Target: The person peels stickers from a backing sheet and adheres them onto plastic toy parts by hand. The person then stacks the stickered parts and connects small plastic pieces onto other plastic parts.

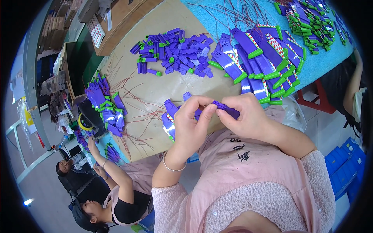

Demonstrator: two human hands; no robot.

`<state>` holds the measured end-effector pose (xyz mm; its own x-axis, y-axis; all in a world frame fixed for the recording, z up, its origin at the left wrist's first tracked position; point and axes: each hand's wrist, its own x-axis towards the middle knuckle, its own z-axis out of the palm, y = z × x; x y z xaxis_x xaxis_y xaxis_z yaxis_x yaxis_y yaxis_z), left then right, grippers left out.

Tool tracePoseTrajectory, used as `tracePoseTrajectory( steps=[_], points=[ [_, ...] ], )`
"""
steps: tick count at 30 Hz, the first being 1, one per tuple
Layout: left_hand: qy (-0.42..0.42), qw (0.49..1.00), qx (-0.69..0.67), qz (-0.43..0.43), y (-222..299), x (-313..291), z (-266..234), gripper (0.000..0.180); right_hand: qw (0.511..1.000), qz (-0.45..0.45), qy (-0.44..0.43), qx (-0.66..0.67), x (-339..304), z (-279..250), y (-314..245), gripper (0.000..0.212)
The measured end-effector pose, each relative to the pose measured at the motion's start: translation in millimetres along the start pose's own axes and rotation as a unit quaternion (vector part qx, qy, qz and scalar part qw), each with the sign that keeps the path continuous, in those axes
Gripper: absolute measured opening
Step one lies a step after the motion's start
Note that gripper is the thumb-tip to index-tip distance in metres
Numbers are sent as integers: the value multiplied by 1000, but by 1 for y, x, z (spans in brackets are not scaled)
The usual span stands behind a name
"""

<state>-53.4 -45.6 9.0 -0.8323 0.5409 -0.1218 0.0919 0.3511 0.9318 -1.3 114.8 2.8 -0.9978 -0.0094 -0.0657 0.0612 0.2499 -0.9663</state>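
Between my two hands, over the near edge of the table, is a small purple plastic piece. My left hand pinches its left end between thumb and forefinger. The fingers of my right hand are closed round its other end. Partly hidden behind my left hand lies a larger purple part with a green edge and a red-and-white striped strip. Beyond my hands is a loose heap of small purple pieces, some with green ends.
Large purple parts with green edges are stacked at the right, with more in a bundle farther off. Another pile with thin red wires lies left. A co-worker sits at the left; blue crates stand at the right.
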Motion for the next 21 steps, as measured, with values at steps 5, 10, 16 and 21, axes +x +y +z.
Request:
tracePoseTrajectory(
  steps=[5,10,16,21],
  points=[
    [-13,981,182,70,-11,25,-19,8,986,-54,88,-127,15,-4,6,24],
    [118,903,388,143,-41,49,-52,9,879,-57,172,-441,42,-21,16,34],
    [155,822,520,172,-57,63,-87,15,911,-75,126,-386,42,-19,20,30],
    [118,992,-31,-22,-6,30,-38,23,948,82,-62,301,21,-5,1,15]
  ],
)
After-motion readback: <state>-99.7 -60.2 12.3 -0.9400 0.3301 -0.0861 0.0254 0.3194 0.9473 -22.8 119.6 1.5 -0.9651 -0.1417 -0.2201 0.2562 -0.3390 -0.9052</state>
